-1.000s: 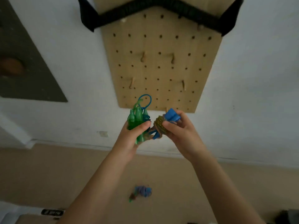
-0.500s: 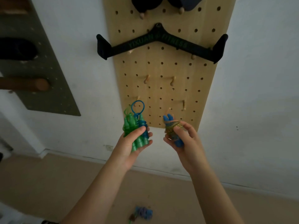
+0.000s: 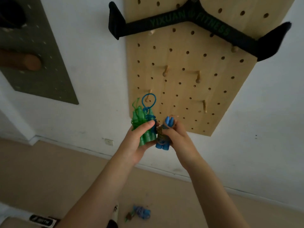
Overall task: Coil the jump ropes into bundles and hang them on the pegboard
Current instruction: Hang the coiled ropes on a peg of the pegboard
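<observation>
My left hand (image 3: 139, 139) grips a bundle of green-handled jump ropes (image 3: 141, 124), with a blue cord loop (image 3: 148, 100) sticking up over a low peg. My right hand (image 3: 176, 137) holds a coiled bundle with blue handles (image 3: 164, 134), wrapped in brownish rope. The two bundles touch in front of the lower edge of the wooden pegboard (image 3: 222, 89). Bare wooden pegs (image 3: 165, 70) stick out above my hands.
A black fitness bar (image 3: 189, 20) hangs across the upper pegboard. A dark grey panel (image 3: 37, 63) with a brown roll is on the wall at left. Another blue rope bundle (image 3: 141, 211) lies on the beige floor below. A wall socket (image 3: 109, 142) sits low.
My hands, apart half a second ago, have come together so both bundles touch. The view has moved closer to the pegboard.
</observation>
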Motion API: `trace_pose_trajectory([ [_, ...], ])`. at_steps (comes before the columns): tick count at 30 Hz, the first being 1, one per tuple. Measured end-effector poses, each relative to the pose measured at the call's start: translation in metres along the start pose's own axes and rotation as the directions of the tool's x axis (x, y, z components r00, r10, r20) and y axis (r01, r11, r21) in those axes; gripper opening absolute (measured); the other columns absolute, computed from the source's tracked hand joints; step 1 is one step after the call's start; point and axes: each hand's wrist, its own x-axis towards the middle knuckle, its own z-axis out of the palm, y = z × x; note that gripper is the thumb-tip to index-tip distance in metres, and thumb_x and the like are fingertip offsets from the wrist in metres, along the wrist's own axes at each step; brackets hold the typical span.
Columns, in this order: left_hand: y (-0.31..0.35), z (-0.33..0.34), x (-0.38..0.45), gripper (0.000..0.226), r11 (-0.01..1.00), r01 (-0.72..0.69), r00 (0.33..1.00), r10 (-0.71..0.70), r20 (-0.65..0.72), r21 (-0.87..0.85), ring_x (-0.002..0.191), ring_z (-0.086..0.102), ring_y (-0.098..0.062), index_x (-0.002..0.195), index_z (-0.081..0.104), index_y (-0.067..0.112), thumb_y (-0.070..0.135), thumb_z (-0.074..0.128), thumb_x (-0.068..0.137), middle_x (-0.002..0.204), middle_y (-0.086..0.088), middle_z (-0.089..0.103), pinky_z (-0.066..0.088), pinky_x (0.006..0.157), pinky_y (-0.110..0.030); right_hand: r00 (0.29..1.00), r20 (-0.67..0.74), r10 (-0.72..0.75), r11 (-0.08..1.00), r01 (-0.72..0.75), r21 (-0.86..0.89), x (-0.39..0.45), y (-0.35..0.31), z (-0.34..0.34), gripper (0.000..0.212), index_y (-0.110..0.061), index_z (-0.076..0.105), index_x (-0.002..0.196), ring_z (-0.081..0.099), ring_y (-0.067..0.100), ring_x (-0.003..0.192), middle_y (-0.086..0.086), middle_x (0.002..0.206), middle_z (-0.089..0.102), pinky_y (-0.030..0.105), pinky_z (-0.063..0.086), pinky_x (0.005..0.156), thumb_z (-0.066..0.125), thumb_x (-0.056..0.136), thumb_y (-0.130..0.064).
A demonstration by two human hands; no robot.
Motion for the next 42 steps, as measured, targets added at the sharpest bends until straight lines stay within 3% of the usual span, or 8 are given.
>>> trace_pose_trajectory([
  [3,0.022,-0.030,0.047,0.027,1.000,-0.002,1.000,0.002,0.018,0.001,0.110,0.064,-0.027,0.105,0.074,0.021,0.026,0.074,0.079,0.114,-0.011,0.068,0.051,0.098,-0.051,0.992,-0.118,-0.047,0.999,0.045,-0.019,0.057,0.000,0.038,0.026,-0.032,0.060,0.090,0.061,0.013,0.086,-0.006,0.091,0.062,0.029,0.050,0.072,0.053,0.087,-0.056],
  [8,0.079,-0.081,0.127,0.052,0.999,-0.004,0.999,0.002,0.036,0.039,0.109,0.066,-0.030,0.127,0.063,0.009,0.025,0.074,0.078,0.120,-0.015,0.068,0.054,0.093,-0.052,0.951,-0.294,-0.097,0.992,0.070,-0.103,0.156,-0.007,0.097,0.035,-0.029,0.066,0.077,0.060,0.005,0.066,-0.006,0.075,0.064,0.019,0.048,0.055,0.045,0.100,-0.046],
  [15,0.134,-0.131,0.215,0.053,0.994,-0.001,0.993,-0.012,0.114,0.112,0.106,0.070,-0.026,0.127,0.062,0.015,0.025,0.077,0.077,0.118,-0.011,0.071,0.059,0.075,-0.039,0.886,-0.413,-0.211,0.977,0.183,-0.107,0.245,-0.014,0.137,0.015,-0.023,0.070,0.105,0.067,0.011,0.090,-0.009,0.095,0.072,0.030,0.057,0.078,0.055,0.100,-0.022],
  [19,0.132,-0.142,0.242,0.044,0.989,0.031,0.986,-0.054,0.156,0.146,0.102,0.072,-0.026,0.117,0.068,0.022,0.025,0.080,0.075,0.114,-0.010,0.073,0.059,0.071,-0.041,0.906,-0.404,-0.124,0.991,0.131,-0.012,0.261,-0.010,0.142,0.016,-0.021,0.073,0.094,0.067,0.003,0.081,-0.007,0.090,0.072,0.020,0.052,0.069,0.058,0.097,-0.015],
  [27,0.116,-0.154,0.273,0.045,0.970,0.012,0.993,-0.041,0.114,0.241,0.097,0.071,-0.024,0.112,0.068,0.025,0.025,0.083,0.070,0.109,-0.010,0.072,0.058,0.074,-0.035,0.943,-0.324,-0.073,0.996,0.053,-0.072,0.276,0.003,0.124,0.026,-0.007,0.070,0.077,0.056,0.020,0.078,0.027,0.086,0.063,0.032,0.045,0.074,0.050,0.093,-0.007],
  [32,0.100,-0.146,0.279,0.053,0.965,-0.015,0.986,-0.028,0.163,0.262,0.105,0.066,-0.038,0.115,0.062,0.009,0.023,0.083,0.068,0.112,-0.026,0.066,0.055,0.091,-0.053,0.975,-0.208,-0.078,0.988,0.048,-0.144,0.276,0.016,0.105,0.015,-0.008,0.071,0.091,0.065,0.007,0.078,-0.001,0.082,0.072,0.019,0.051,0.070,0.057,0.097,-0.010],
  [37,0.091,-0.128,0.289,0.057,0.970,0.042,0.972,-0.095,0.214,0.241,0.108,0.067,-0.038,0.120,0.062,0.016,0.016,0.084,0.067,0.113,-0.018,0.069,0.057,0.085,-0.051,0.972,-0.217,-0.096,0.989,0.117,0.087,0.280,0.007,0.086,0.013,-0.008,0.066,0.094,0.071,0.024,0.095,0.013,0.098,0.075,0.032,0.057,0.081,0.068,0.088,-0.020],
  [42,0.090,-0.111,0.290,0.056,0.979,0.087,0.941,-0.141,0.308,0.185,0.099,0.068,-0.031,0.117,0.062,0.011,0.013,0.085,0.066,0.107,-0.016,0.067,0.058,0.077,-0.047,0.951,-0.260,-0.168,0.983,0.182,0.030,0.284,-0.003,0.079,0.010,-0.008,0.070,0.093,0.068,0.025,0.093,0.014,0.096,0.072,0.035,0.057,0.084,0.069,0.088,-0.016],
])
